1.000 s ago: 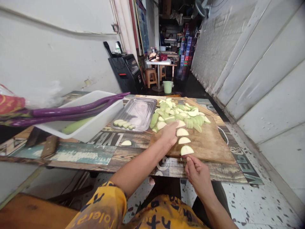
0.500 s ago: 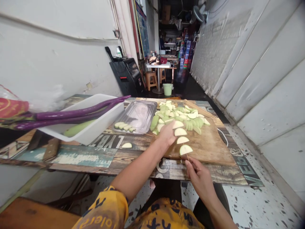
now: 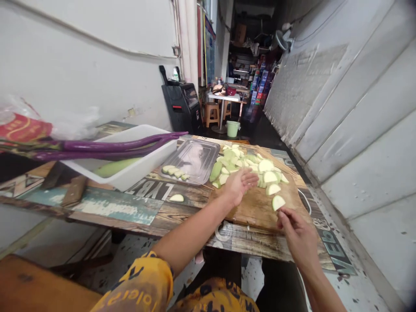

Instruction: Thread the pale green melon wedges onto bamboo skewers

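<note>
Threading, apparently: right hand (image 3: 299,234) pinching near end of skewered half-moon slices (image 3: 273,189) over chopping board (image 3: 256,210); left hand (image 3: 241,183) hanging open, seemingly empty, beside slice heap (image 3: 232,155). Next move calling for firm pinch, row staying level.

Quantities are as follows: left hand (image 3: 241,185), one; right hand (image 3: 297,227), one; half-round slices (image 3: 278,203) lined up at the right hand, four; loose slice (image 3: 177,198), one; cutting board (image 3: 250,212), one; clear tray (image 3: 199,161), one; white bin (image 3: 143,172), one; purple eggplants (image 3: 107,146), two; stools (image 3: 212,113), two visible; green bucket (image 3: 233,128), one. Heaped slices (image 3: 231,154) overlap and cannot be counted.
</note>
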{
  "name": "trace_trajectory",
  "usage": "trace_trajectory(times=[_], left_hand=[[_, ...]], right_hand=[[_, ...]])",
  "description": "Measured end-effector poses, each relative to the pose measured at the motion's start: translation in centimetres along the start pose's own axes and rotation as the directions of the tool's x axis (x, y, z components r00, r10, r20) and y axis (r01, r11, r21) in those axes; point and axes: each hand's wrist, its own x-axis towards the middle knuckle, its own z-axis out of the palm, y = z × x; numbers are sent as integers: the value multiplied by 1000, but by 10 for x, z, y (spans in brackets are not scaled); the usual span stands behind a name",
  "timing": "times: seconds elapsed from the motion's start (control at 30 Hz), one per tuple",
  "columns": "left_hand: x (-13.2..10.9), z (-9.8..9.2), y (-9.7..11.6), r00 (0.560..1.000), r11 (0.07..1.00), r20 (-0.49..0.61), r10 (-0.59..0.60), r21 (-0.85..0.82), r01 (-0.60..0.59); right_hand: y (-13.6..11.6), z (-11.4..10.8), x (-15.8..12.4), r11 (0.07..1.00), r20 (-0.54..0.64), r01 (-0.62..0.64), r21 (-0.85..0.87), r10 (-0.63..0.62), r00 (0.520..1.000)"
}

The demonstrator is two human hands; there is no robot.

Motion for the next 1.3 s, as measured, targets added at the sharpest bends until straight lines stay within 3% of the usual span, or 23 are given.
trace_trajectory(times=[0.07,0.13,0.2,0.23,0.3,0.33,0.4,0.53,0.63,0.8,0.97,1.07,1.13,1.23,1.3], left_hand=[[-4,0,-14,999,985,-32,17,172,-11],[-11,-1,-32,999,900,33,25,434,-37],[-21,-3,-48,957,655,274,92,708,-266],[-26,-4,-54,896,450,430,112,782,-431],[-35,-5,-60,758,79,652,28,754,-652],[-38,-5,-61,711,-37,703,-39,710,-704],[-41,-5,-59,677,-136,724,-135,663,-736],[-39,-4,-53,711,-152,673,-202,696,-702],[-37,-4,-52,705,-139,661,-258,696,-704],[-32,-7,-61,706,-93,685,-183,702,-706],[-29,-10,-67,660,-19,747,-79,661,-750],[-29,-11,-64,632,-40,774,-39,631,-775],[-30,-10,-62,609,-67,792,-51,605,-793],[-33,-8,-58,653,-103,745,-134,645,-757],[-35,-7,-56,695,-131,696,-180,684,-718]], right_hand=[[-6,-8,25,967,-20,183,-175,-190,982],[-14,-9,57,892,15,335,-303,-347,938],[-22,0,90,818,91,438,-373,-437,895],[-26,8,106,785,149,479,-393,-460,875],[-36,31,132,738,280,529,-420,-449,849],[-42,45,143,724,349,543,-426,-423,836],[-56,78,157,717,459,555,-421,-360,812],[-84,150,164,772,568,510,-380,-240,787],[-99,198,160,795,592,474,-378,-186,784],[-112,238,153,761,623,522,-386,-202,756],[-114,241,146,698,680,622,-355,-263,684],[-112,237,138,670,720,664,-331,-275,637],[-111,230,135,658,721,676,-330,-286,631],[-108,205,144,649,676,701,-298,-374,634],[-99,176,164,658,626,693,-295,-415,660]])
